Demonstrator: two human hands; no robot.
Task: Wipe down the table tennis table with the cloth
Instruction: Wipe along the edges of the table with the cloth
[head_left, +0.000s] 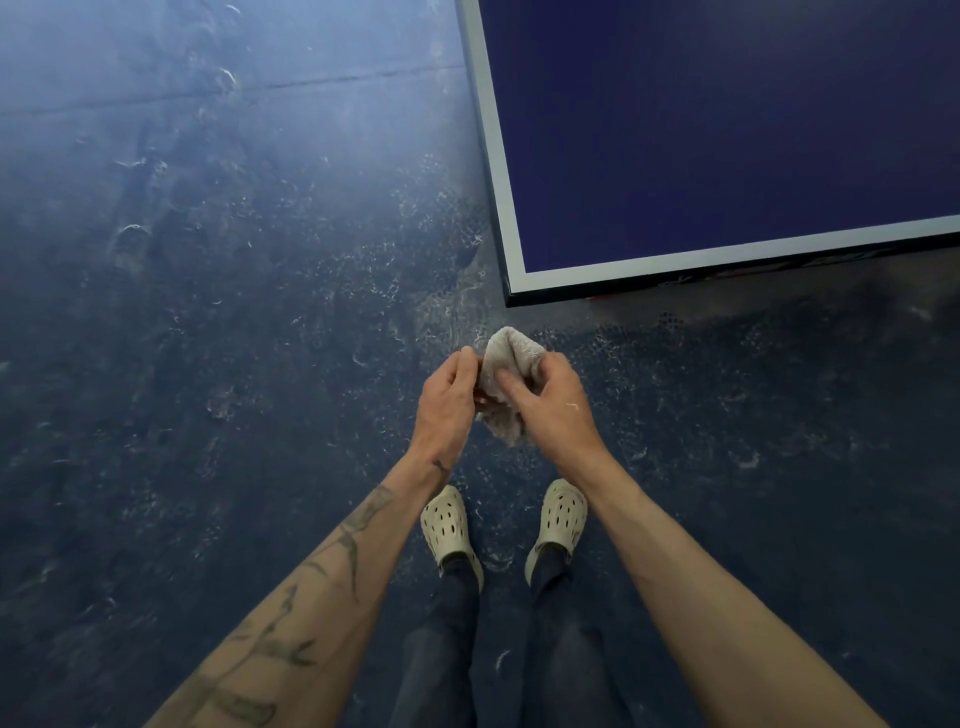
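both hands, left hand (451, 400) and right hand (545, 400), grip bunched cloth (511, 358) off the table (727, 130) near corner; fold it flat into a pad, then wipe from that corner in overlapping strokes

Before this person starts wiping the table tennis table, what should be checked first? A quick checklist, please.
1. Cloth held: ok, the left hand and right hand both grip it.
2. Cloth bunched up for wiping: ok.
3. Cloth touching the table tennis table: not ok, it is held over the floor, short of the table's corner.
4. Table corner in view ahead: ok.
5. Cloth damp or clean: cannot tell.
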